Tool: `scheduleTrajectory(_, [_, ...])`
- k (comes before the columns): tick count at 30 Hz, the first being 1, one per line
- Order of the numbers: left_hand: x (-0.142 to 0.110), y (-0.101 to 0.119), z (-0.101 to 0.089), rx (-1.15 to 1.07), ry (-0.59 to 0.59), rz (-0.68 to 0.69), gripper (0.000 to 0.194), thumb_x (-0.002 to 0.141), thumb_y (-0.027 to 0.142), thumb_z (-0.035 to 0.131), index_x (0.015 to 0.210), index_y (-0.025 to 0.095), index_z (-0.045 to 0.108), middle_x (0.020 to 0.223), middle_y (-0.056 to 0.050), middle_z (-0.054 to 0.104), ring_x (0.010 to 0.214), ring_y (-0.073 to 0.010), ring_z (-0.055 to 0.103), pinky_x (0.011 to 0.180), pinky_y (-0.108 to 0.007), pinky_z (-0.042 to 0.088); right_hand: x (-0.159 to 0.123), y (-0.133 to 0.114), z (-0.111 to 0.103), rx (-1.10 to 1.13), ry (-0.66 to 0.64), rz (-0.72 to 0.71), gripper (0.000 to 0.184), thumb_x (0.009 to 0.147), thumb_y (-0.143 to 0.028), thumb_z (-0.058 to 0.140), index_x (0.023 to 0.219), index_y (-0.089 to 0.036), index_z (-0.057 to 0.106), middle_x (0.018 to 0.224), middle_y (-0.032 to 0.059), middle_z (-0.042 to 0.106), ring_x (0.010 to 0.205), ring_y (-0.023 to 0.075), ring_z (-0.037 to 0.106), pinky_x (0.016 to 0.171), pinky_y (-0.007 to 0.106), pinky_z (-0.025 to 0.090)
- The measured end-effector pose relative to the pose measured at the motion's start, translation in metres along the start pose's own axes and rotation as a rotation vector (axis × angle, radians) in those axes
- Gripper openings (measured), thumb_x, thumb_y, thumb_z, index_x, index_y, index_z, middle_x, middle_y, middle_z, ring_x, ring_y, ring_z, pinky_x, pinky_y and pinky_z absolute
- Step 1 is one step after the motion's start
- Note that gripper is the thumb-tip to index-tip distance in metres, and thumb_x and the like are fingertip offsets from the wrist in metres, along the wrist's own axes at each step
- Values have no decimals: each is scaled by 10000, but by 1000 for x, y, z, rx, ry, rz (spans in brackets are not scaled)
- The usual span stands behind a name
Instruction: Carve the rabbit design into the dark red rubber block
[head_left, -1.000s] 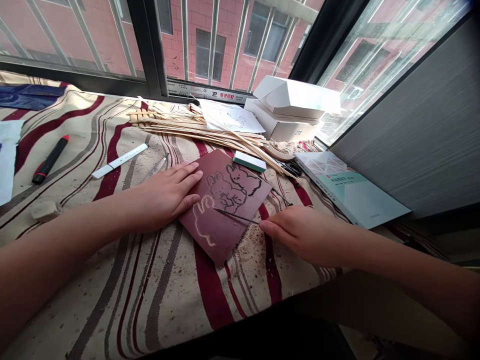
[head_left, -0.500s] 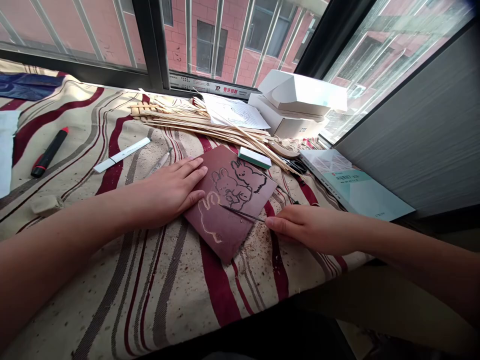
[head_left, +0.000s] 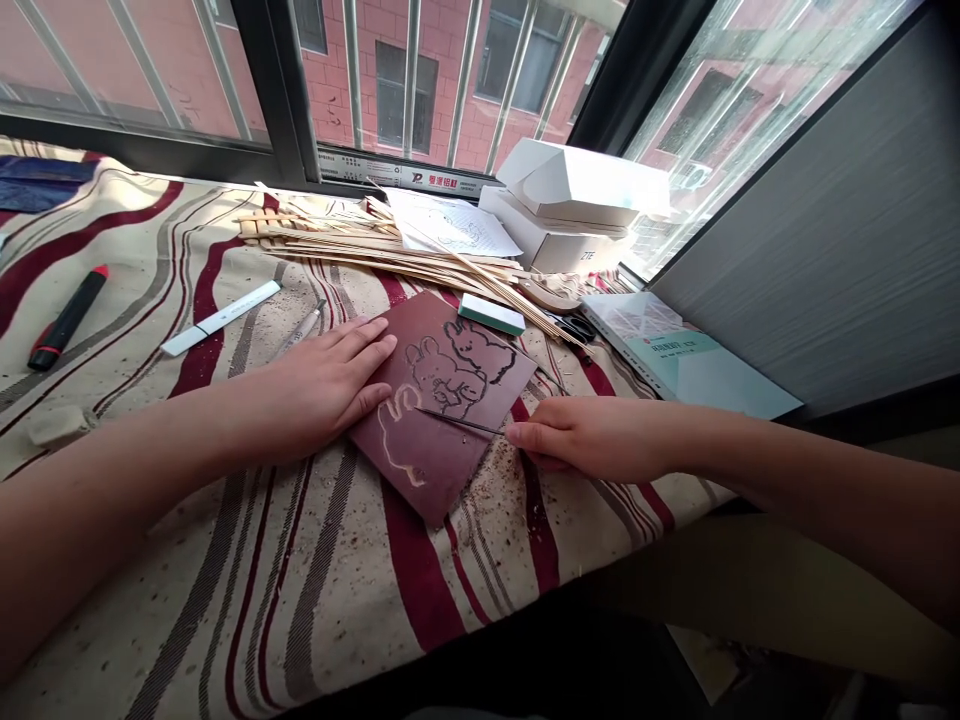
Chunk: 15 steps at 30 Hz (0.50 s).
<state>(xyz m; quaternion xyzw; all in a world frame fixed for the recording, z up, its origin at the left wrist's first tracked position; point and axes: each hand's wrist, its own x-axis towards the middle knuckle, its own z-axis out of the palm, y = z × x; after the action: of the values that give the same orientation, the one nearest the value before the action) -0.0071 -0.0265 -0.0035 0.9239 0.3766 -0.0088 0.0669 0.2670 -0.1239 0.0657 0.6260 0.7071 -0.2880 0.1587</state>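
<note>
A dark red carving board (head_left: pixel 427 455) with animal outlines cut into it lies on the striped cloth (head_left: pixel 225 560). My left hand (head_left: pixel 322 385) rests flat on the board's left edge, fingers stretched out. My right hand (head_left: pixel 592 437) is closed round a thin carving tool (head_left: pixel 459 423), whose tip touches the board near the carved figures. Wood shavings lie scattered about the board.
A green-topped block (head_left: pixel 491 314) lies just behind the board. Behind it are bamboo strips (head_left: pixel 390 255), paper sheets (head_left: pixel 450 225), white boxes (head_left: pixel 570 205) and a book (head_left: pixel 690 360). A red-and-black marker (head_left: pixel 66 317), a white ruler (head_left: pixel 221 318) and an eraser (head_left: pixel 52 425) lie left.
The tool tip and my right hand have slid slightly left along the board. My left hand stays flat on the board. The view has shifted a little.
</note>
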Motion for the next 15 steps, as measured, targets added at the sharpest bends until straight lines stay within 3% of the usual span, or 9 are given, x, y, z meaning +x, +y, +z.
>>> scheduleTrajectory(5, [0,-2,1,2,-2,2,769,1054,520,241,1625,28,392,1757,-196,241,1632,-360,240,1328,-548,220,-2,-3,-3,-19,-30,34,521,1061,-477,340,626,-223,474,703,64,641,610,193,604,603,319,447])
scheduleTrajectory(10, [0,-2,1,-7,13,6,761,1058,525,258,1615,31,412,1748,-200,269,1628,-365,252,1322,-548,237,-4,3,-2,36,8,-29,529,1051,-479,358,599,-218,448,644,47,573,552,175,540,567,321,414])
scheduleTrajectory(13, [-1,-2,1,5,9,14,777,1062,537,219,1621,29,402,1754,-204,246,1631,-361,243,1322,-550,233,-8,20,5,211,10,-129,559,1046,-581,352,653,-211,499,636,12,502,559,148,480,570,296,411])
scheduleTrajectory(15, [-1,-2,0,12,-5,8,788,1062,546,196,1628,33,391,1758,-197,238,1635,-351,233,1329,-534,217,-8,36,9,404,135,-233,503,1025,-635,407,785,-211,536,649,-30,439,548,118,391,522,260,356])
